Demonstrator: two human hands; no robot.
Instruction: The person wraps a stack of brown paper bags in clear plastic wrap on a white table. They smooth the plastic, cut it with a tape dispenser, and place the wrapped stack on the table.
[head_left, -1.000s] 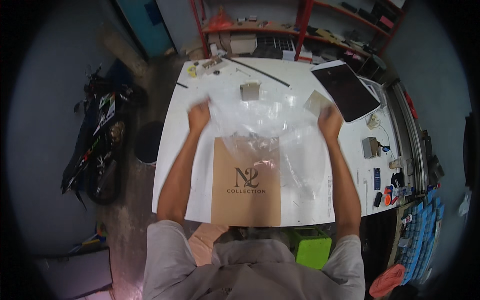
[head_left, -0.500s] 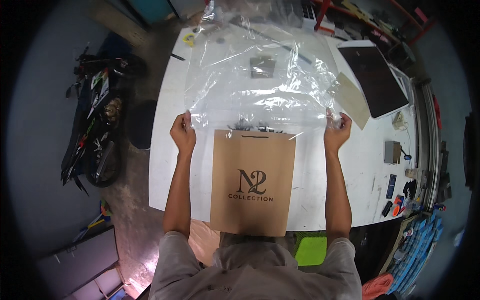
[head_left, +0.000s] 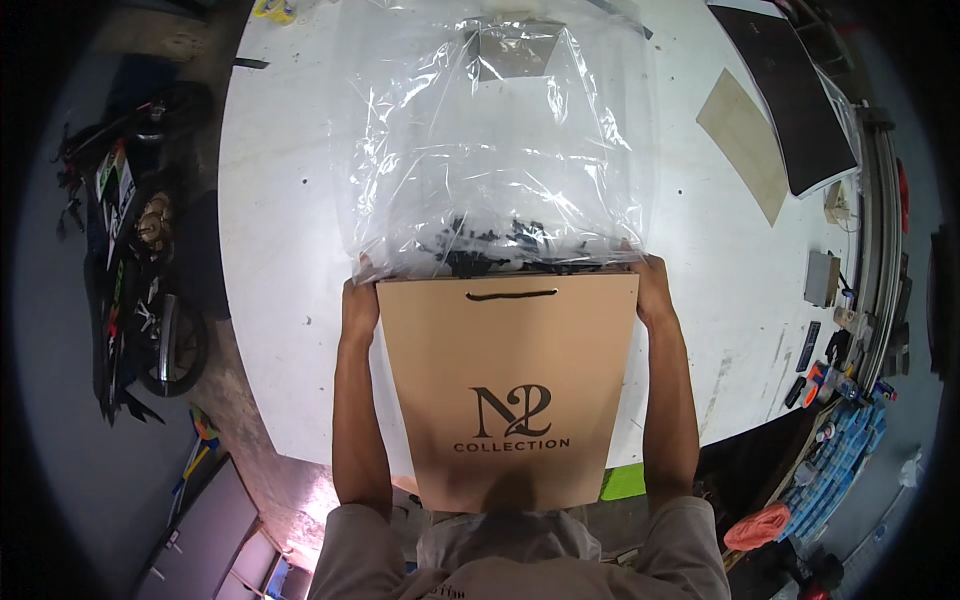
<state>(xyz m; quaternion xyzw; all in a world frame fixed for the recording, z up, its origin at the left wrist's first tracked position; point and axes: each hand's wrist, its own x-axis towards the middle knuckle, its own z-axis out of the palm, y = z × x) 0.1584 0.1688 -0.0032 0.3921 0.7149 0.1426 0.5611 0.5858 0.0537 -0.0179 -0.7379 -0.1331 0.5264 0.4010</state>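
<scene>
A clear plastic bag (head_left: 500,130) lies spread across the table, its near edge at the top of a brown paper bag (head_left: 510,340). My left hand (head_left: 361,298) is closed on the left corner of that edge, and my right hand (head_left: 648,288) is closed on the right corner. Both hands are level with the paper bag's top corners; whether they also grip the paper is hidden. Dark lettering marks the paper bag's front, and a short black cord handle (head_left: 512,294) hangs near its top. Black, ragged shapes (head_left: 480,262) show through the plastic just behind the top edge.
A white table (head_left: 290,250) supports the bags. Under the plastic's far part sits a grey block (head_left: 515,52). To the right are a dark panel (head_left: 790,90), a beige sheet (head_left: 742,145) and a grey box (head_left: 822,278). A motorcycle (head_left: 135,240) stands at the left.
Both hands have come nearer to me, drawing the plastic's edge to the paper bag's top. The paper bag looks larger and higher toward the camera. My view has shifted closer over the table.
</scene>
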